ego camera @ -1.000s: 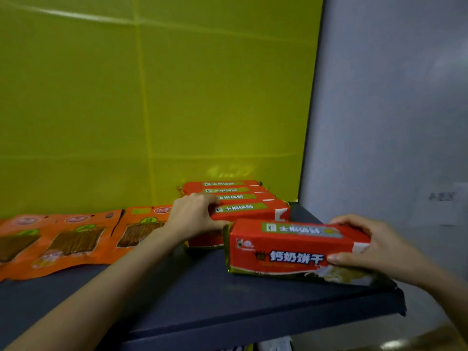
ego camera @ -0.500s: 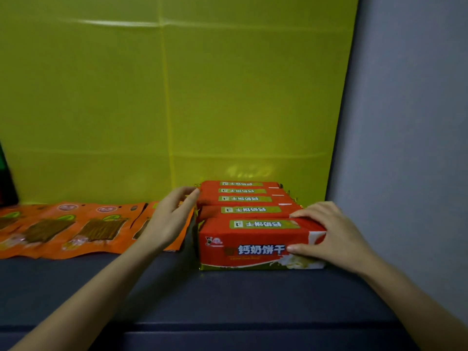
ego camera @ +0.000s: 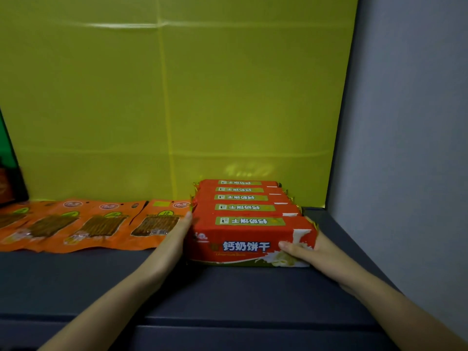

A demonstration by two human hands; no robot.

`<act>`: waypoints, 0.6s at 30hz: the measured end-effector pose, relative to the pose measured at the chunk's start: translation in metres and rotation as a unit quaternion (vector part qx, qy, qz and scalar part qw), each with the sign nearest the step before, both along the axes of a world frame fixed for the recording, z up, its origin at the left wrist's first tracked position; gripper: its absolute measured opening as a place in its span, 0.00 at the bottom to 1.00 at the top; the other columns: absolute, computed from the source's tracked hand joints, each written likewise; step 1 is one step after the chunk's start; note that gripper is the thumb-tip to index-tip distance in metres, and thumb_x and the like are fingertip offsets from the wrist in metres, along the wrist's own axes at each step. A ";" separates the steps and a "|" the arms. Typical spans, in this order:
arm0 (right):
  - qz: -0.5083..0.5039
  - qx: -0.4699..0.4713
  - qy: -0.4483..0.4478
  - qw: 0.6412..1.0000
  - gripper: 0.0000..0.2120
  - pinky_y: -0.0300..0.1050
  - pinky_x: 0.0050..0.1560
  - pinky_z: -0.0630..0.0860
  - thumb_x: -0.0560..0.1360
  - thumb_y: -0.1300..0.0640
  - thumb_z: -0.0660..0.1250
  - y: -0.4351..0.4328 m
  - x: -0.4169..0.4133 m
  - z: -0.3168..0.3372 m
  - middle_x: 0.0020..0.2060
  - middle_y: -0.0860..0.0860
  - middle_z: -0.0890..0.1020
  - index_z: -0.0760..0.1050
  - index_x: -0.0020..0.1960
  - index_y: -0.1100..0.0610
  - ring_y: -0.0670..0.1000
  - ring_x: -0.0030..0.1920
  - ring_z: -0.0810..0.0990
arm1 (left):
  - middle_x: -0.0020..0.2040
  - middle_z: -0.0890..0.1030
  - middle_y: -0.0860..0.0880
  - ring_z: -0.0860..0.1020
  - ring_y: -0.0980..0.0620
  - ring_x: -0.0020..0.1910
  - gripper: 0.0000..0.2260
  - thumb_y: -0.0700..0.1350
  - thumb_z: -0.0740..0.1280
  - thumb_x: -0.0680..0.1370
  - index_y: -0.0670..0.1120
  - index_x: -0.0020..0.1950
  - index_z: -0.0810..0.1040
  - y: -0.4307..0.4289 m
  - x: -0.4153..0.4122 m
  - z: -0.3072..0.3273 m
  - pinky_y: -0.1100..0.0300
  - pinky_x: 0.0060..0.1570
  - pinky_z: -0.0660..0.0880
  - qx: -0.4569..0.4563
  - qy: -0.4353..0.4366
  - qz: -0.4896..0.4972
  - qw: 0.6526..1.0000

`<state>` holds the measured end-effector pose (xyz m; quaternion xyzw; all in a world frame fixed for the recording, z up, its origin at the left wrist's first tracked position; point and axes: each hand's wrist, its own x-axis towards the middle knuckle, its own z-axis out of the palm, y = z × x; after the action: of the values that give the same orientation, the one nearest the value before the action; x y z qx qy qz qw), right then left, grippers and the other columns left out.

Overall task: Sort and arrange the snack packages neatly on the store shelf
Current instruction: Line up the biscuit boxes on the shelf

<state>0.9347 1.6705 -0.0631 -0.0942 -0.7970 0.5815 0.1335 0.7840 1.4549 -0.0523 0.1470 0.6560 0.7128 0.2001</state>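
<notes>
The row could go crooked from here. The left grip, a bare hand with straight fingers, lies flat against the left end of the front red plastic biscuit pack. The right grip holds the pack's right end, with the thumb on the front face and the fingers round the end. If one side pushes harder than the other, the pack may turn. The four red packs behind it may then slide and fan out. A hard squeeze might crack the biscuits inside. The left grip is right by the nearest flat orange snack pouch and could drag it out of line.

The front pack is a long red block with big white letters, a green strip on top and a milk splash picture. It stands on its long side on the dark grey shelf, at the front of the red row, near the shelf's right end. It looks lined up with the others.
</notes>
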 end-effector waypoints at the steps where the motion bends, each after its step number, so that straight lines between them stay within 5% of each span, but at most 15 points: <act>1: 0.008 -0.005 0.003 1.000 0.34 0.31 0.44 0.78 0.64 0.49 0.71 0.000 -0.002 -0.001 0.55 0.43 0.81 0.65 0.68 0.47 0.41 0.52 0.82 | 0.70 0.69 0.37 0.68 0.41 0.69 0.24 0.52 0.53 0.81 0.39 0.71 0.66 0.002 0.000 0.000 0.51 0.69 0.63 0.010 -0.008 0.010 1.000; 8: 0.018 0.012 -0.006 1.000 0.39 0.38 0.54 0.78 0.62 0.44 0.73 -0.001 -0.008 -0.001 0.57 0.44 0.81 0.64 0.70 0.48 0.43 0.55 0.81 | 0.70 0.68 0.36 0.68 0.40 0.69 0.24 0.52 0.53 0.81 0.37 0.71 0.65 -0.008 0.004 -0.004 0.49 0.71 0.61 0.059 -0.003 -0.016 0.998; 11: 0.022 0.016 -0.015 1.000 0.42 0.38 0.54 0.77 0.60 0.44 0.73 -0.004 -0.003 0.007 0.60 0.44 0.79 0.62 0.70 0.49 0.44 0.56 0.81 | 0.63 0.76 0.45 0.74 0.47 0.59 0.18 0.57 0.55 0.80 0.49 0.62 0.74 -0.012 0.018 0.003 0.52 0.67 0.64 0.034 0.005 0.022 0.999; 13: -0.025 0.029 -0.011 0.999 0.43 0.43 0.59 0.74 0.60 0.41 0.70 -0.008 0.006 0.020 0.67 0.46 0.72 0.58 0.71 0.48 0.46 0.62 0.76 | 0.55 0.78 0.53 0.75 0.53 0.54 0.12 0.59 0.54 0.79 0.57 0.51 0.75 -0.021 0.025 0.002 0.54 0.64 0.66 -0.022 0.088 0.054 0.994; 15: -0.106 0.069 0.018 0.992 0.47 0.48 0.66 0.66 0.62 0.37 0.64 -0.010 0.013 0.035 0.74 0.47 0.62 0.51 0.76 0.49 0.49 0.71 0.65 | 0.53 0.79 0.50 0.76 0.51 0.55 0.15 0.56 0.54 0.81 0.51 0.53 0.76 -0.038 0.018 -0.006 0.52 0.59 0.71 -0.117 0.293 0.103 0.943; 18: -0.154 0.189 0.110 0.964 0.31 0.42 0.57 0.67 0.72 0.43 0.64 -0.014 0.016 0.052 0.69 0.48 0.69 0.63 0.72 0.51 0.47 0.66 0.68 | 0.45 0.79 0.50 0.77 0.49 0.47 0.19 0.56 0.53 0.79 0.45 0.50 0.78 -0.066 0.013 -0.003 0.53 0.44 0.72 -0.247 0.502 0.205 0.803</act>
<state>0.9507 1.6567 -0.0111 -0.1247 -0.8487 0.3996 0.3234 0.7973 1.3889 -0.0554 0.2918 0.8337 0.3774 -0.2782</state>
